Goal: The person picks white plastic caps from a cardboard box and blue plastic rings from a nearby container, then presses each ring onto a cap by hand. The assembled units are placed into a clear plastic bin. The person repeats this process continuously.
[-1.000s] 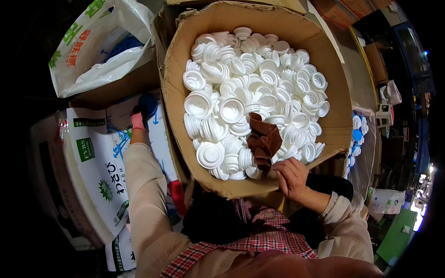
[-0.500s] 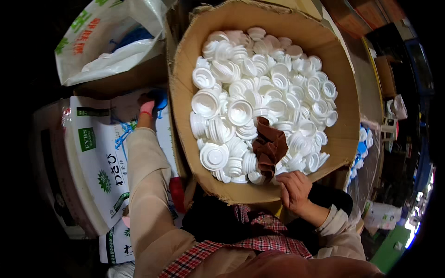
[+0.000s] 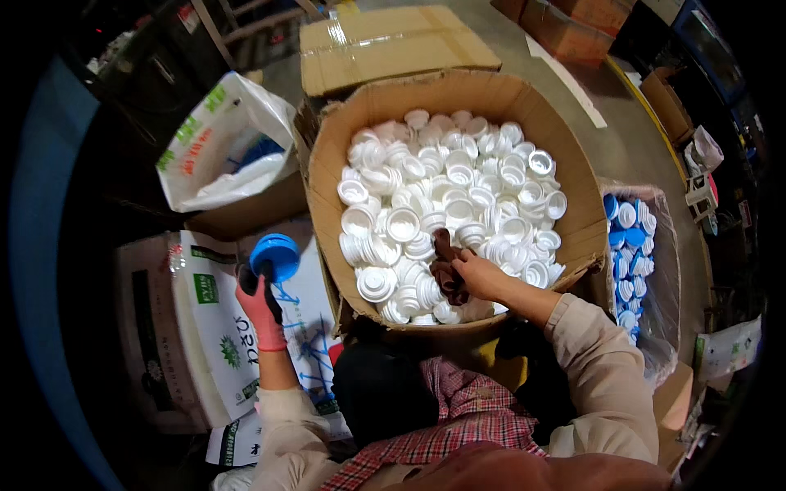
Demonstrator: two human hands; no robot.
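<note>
Checked apron (image 3: 467,409): red, white and dark, below the carton's near edge.
Left hand (image 3: 262,307): gloved in pink and black, gripping the blue cap by its near side.
Right hand (image 3: 483,277): bare, reaching over the carton's near edge, closed on the brown cloth.
Brown cloth (image 3: 446,274): crumpled, on top of the white caps, near the middle of the carton's near edge.
Blue cap (image 3: 278,255): round and flanged, held over the printed sheet, toward its far right corner.
Printed sheet (image 3: 217,327): white with green marks, left of the carton.
Blue branching pieces (image 3: 315,352): scattered along the sheet's right edge.
White caps (image 3: 458,176): heaped loosely inside the carton, facing every way.
Carton (image 3: 524,106): open, brown, ragged along the rim.
Blue and white caps (image 3: 629,254): piled in a plastic-lined box (image 3: 665,286), beyond the carton's right edge.
Plastic bag (image 3: 184,176): white, open, near the carton's far left corner.
Taped box (image 3: 393,45): shut, behind the carton's far edge.
</note>
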